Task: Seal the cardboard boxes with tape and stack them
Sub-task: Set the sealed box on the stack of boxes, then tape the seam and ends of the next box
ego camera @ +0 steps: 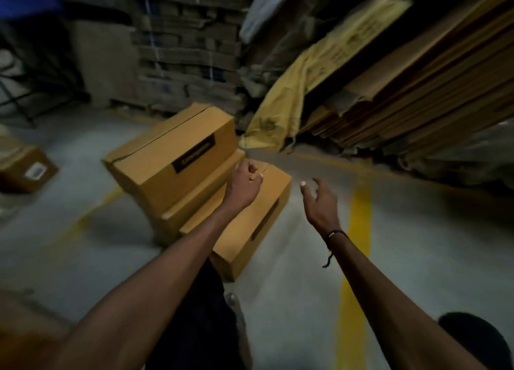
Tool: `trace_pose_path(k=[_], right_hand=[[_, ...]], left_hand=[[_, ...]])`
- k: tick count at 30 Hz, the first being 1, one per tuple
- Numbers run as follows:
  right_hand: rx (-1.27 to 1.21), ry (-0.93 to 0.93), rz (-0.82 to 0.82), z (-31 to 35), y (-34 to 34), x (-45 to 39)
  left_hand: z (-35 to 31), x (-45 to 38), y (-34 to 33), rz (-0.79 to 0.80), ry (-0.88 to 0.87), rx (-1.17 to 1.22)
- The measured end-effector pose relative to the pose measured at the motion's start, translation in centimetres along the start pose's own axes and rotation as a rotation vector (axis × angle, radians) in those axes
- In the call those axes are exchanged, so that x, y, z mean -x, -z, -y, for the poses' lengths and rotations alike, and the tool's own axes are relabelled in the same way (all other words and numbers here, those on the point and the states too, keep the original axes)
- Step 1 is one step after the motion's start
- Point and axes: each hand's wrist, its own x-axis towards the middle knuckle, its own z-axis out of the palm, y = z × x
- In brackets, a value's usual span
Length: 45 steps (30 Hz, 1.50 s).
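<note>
Three closed brown cardboard boxes sit on the grey floor in a stepped row. The tallest box (178,152) is farthest and carries a dark label. A lower box (194,202) lies against it, and the nearest box (250,230) lies in front of that one. My left hand (244,184) hovers over the nearest box's far end with its fingers curled into a loose fist; nothing shows in it. My right hand (319,202) hangs in the air to the right of the boxes, fingers spread and relaxed, holding nothing. No tape is visible.
Flattened cardboard sheets (417,91) lean in a thick pile at the right, with a yellow sack (292,91) beside them. Bundled cartons (189,49) are stacked at the back. Another box (25,169) lies at the far left. A yellow line (358,230) runs along the floor.
</note>
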Motion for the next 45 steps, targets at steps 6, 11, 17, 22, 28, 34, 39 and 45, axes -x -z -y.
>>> trace_pose_path(k=[6, 11, 17, 22, 28, 34, 39, 45], right_hand=[[-0.071, -0.189, 0.186, -3.5, -11.1, -2.9], [-0.162, -0.427, 0.271, -9.5, -20.8, -4.7], [-0.113, -0.602, 0.351, -17.7, -30.6, -2.9], [-0.127, -0.717, 0.475, -21.0, -34.3, -1.0], [-0.305, -0.808, 0.473, -20.3, -34.8, -0.8], [-0.294, -0.684, 0.421, -24.0, -28.6, -0.6], [-0.327, -0.629, 0.406, -27.0, -19.8, 0.3], [-0.318, -0.650, 0.251, -31.4, -7.8, 4.9]], left_hand=[[13.7, -5.1, 2.7, 0.152, 0.287, -0.200], [24.8, -8.9, 0.8, 0.211, 0.640, -0.217], [35.6, -7.7, -4.1, 0.272, 0.824, -0.400], [39.3, -7.1, -5.4, 0.230, 0.862, -0.409], [38.3, -7.8, -5.8, 0.336, 0.831, -0.532], [33.5, -4.1, -8.4, 0.396, 0.808, -0.370], [27.9, 1.6, -13.4, 0.391, 0.834, -0.232], [18.9, 8.4, -20.2, 0.505, 0.720, -0.190]])
